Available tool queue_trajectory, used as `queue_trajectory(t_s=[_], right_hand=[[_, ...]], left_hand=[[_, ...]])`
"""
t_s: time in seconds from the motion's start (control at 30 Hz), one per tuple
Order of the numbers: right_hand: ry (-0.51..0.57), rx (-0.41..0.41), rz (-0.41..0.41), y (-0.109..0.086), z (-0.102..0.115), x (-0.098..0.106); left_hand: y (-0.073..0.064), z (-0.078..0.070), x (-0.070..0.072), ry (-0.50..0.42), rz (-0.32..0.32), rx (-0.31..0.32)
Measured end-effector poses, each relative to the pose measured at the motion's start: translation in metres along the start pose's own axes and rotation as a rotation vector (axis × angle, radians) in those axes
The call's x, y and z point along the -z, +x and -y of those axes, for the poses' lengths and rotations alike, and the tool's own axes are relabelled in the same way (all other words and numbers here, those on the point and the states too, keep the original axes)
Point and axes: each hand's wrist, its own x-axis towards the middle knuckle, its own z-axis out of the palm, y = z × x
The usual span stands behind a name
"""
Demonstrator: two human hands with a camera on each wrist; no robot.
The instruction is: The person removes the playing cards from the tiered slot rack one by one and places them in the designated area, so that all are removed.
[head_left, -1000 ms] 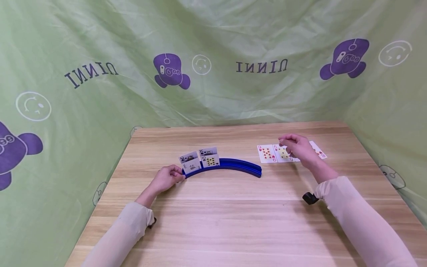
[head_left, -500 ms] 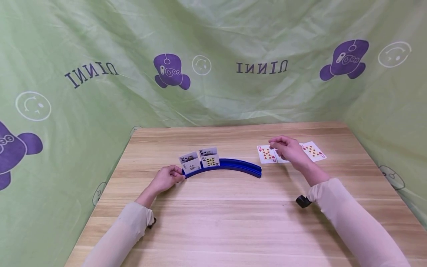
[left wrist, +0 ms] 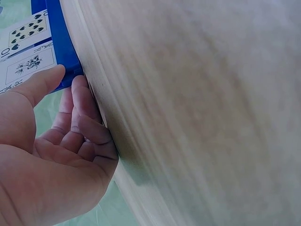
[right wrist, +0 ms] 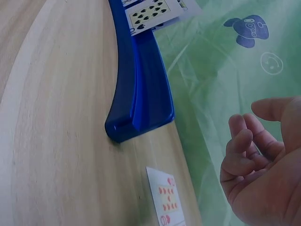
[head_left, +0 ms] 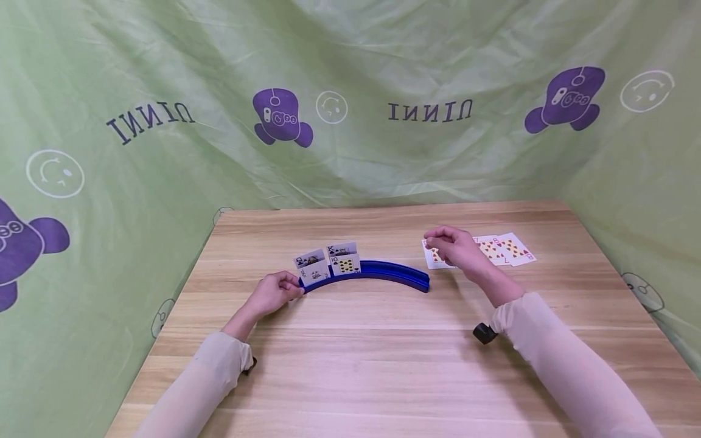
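Observation:
A curved blue playing-card holder [head_left: 394, 272] stands mid-table. My left hand [head_left: 272, 294] pinches its left end, thumb [left wrist: 49, 80] on top in the left wrist view. The holder's left part carries a joker [head_left: 314, 275] before a queen [head_left: 310, 258], and a ten of spades [head_left: 346, 265] before a king [head_left: 342, 249]. My right hand [head_left: 459, 250] hovers above the face-up row at the right, fingers loosely bent, holding nothing. Under it lies a red nine [head_left: 435, 262], partly covered. A red seven [head_left: 490, 248] and a red eight [head_left: 515, 248] lie beyond the hand.
The wooden table [head_left: 350, 365] is backed by a green cloth [head_left: 361, 158] with purple bear prints, hanging on the far side and both flanks. The holder's right half [right wrist: 153, 89] bears no cards.
My right hand has moved left along the row, uncovering the eight and the seven and now covering part of the nine. The left hand and the holder have stayed in place.

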Motion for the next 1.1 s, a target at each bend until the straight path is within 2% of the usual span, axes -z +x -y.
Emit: queue_trajectory(t_s=[0.6, 0.9, 1.1], right_hand=[[0.019, 0.005, 0.065, 0.005, 0.005, -0.031], [0.037, 0.035, 0.083, 0.008, 0.006, -0.044], [0.017, 0.035, 0.098, 0.010, 0.005, -0.053]], left_hand=[[0.000, 0.001, 0.000, -0.007, 0.004, -0.005], [0.000, -0.001, 0.001, 0.004, 0.003, -0.004], [0.000, 0.001, 0.000, -0.005, 0.006, 0.000]])
